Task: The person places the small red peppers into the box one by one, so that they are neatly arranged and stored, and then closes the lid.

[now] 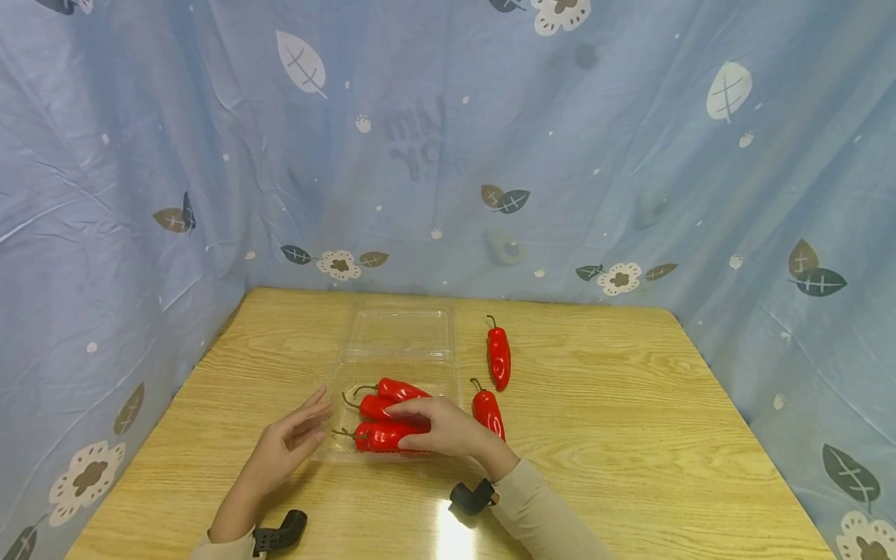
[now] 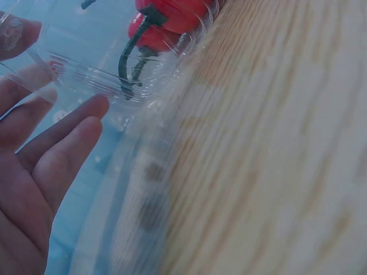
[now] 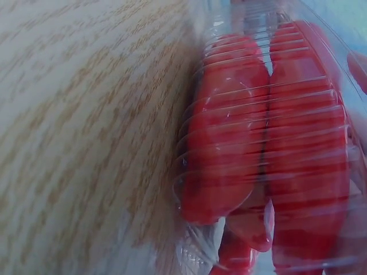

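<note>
Several glossy red peppers [image 1: 402, 389] with curved green stems lie side by side in a clear plastic clamshell box [image 1: 448, 373], its lid [image 1: 400, 330] laid back behind. Over their right ends my right hand [image 1: 448, 426] arches, thumb and fingers apart and touching peppers; its far fingertips are hidden. Through the box's ribbed wall the right wrist view shows red pepper bodies [image 3: 226, 126]. At the left edge of the box, my left hand [image 1: 290, 439] holds nothing, its fingers loosely extended. Pepper stems [image 2: 125, 63] appear beyond those fingers in the left wrist view.
Two more red peppers lie on the wooden table [image 1: 630, 404], right of the box: one farther back [image 1: 498, 358], one nearer [image 1: 488, 412] and partly behind my right wrist. A blue patterned curtain [image 1: 448, 155] hangs behind and at both sides.
</note>
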Action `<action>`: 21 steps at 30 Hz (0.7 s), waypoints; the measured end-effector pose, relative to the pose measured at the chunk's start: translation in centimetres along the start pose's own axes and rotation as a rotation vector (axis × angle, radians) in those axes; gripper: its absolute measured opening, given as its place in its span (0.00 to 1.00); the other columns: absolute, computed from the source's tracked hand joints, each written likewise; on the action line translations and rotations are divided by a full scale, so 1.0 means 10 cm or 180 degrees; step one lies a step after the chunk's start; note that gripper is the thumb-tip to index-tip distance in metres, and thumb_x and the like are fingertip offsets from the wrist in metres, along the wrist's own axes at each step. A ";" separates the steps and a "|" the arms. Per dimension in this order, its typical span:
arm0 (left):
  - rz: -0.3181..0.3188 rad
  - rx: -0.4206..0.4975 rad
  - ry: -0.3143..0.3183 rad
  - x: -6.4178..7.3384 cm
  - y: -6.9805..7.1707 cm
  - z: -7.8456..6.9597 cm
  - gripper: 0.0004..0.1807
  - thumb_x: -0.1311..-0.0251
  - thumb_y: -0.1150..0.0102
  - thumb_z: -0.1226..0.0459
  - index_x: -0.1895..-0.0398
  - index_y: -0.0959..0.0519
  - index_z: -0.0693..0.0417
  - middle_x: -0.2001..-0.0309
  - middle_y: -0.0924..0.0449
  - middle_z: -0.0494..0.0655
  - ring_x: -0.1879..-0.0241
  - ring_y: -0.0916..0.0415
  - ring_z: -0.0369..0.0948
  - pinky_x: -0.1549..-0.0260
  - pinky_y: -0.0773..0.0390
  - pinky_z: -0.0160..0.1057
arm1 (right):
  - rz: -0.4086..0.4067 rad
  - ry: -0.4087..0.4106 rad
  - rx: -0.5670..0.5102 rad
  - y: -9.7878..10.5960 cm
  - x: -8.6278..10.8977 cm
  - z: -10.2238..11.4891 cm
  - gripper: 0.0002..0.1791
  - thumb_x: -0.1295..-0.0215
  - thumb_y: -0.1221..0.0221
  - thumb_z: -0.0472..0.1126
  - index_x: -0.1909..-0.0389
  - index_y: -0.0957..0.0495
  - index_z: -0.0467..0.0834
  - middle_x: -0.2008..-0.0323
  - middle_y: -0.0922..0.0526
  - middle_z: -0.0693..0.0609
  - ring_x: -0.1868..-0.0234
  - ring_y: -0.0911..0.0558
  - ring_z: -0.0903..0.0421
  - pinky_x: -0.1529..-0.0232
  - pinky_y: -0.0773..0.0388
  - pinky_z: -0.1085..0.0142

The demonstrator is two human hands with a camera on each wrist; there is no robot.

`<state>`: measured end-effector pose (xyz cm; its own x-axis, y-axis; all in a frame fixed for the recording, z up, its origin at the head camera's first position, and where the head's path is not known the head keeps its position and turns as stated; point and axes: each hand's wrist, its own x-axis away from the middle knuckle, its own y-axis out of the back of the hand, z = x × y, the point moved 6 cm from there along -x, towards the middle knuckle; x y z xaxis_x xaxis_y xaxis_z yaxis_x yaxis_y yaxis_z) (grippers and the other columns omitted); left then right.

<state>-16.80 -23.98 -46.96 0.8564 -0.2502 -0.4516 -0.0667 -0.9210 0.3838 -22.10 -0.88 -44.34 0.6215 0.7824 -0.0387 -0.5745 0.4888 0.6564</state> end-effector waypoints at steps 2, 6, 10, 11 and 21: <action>-0.0005 0.0026 0.0006 0.00 0.00 0.00 0.23 0.38 0.48 0.78 0.40 0.33 0.75 0.31 0.45 0.68 0.41 0.30 0.28 0.47 0.26 0.22 | -0.0022 0.0030 -0.0018 0.01 0.00 0.00 0.25 0.40 0.36 0.43 0.41 0.25 0.45 0.41 0.22 0.55 0.37 0.28 0.57 0.34 0.31 0.64; -0.0012 0.0049 0.0002 -0.01 0.00 -0.01 0.23 0.39 0.48 0.78 0.40 0.33 0.75 0.30 0.44 0.65 0.41 0.29 0.29 0.48 0.26 0.21 | -0.0085 0.0066 -0.0120 0.01 0.00 -0.01 0.25 0.39 0.37 0.42 0.40 0.26 0.44 0.41 0.22 0.53 0.38 0.27 0.58 0.35 0.31 0.66; -0.0012 0.0048 -0.0017 0.00 0.01 0.00 0.23 0.39 0.48 0.78 0.40 0.33 0.75 0.30 0.44 0.63 0.41 0.29 0.30 0.47 0.26 0.22 | -0.0163 0.0054 -0.0364 0.02 0.00 -0.03 0.27 0.38 0.38 0.44 0.38 0.28 0.43 0.40 0.23 0.51 0.39 0.25 0.57 0.36 0.29 0.67; -0.0016 0.0043 -0.0017 0.00 0.01 0.00 0.23 0.39 0.47 0.78 0.40 0.33 0.75 0.30 0.44 0.63 0.41 0.29 0.29 0.47 0.26 0.22 | -0.0186 0.0045 -0.0430 0.03 0.01 -0.03 0.27 0.38 0.38 0.44 0.37 0.29 0.43 0.39 0.24 0.51 0.39 0.25 0.57 0.37 0.29 0.67; -0.0022 0.0009 -0.0038 0.01 0.00 0.02 0.23 0.39 0.47 0.78 0.40 0.33 0.75 0.30 0.44 0.65 0.41 0.29 0.29 0.47 0.26 0.22 | -0.0385 0.0113 -0.1053 0.10 0.04 -0.02 0.27 0.36 0.40 0.36 0.36 0.32 0.37 0.37 0.28 0.42 0.37 0.27 0.48 0.35 0.29 0.61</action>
<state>-16.85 -24.08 -47.14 0.8508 -0.2474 -0.4637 -0.0623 -0.9235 0.3785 -22.53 -0.04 -43.87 0.6801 0.7213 -0.1311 -0.6429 0.6727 0.3663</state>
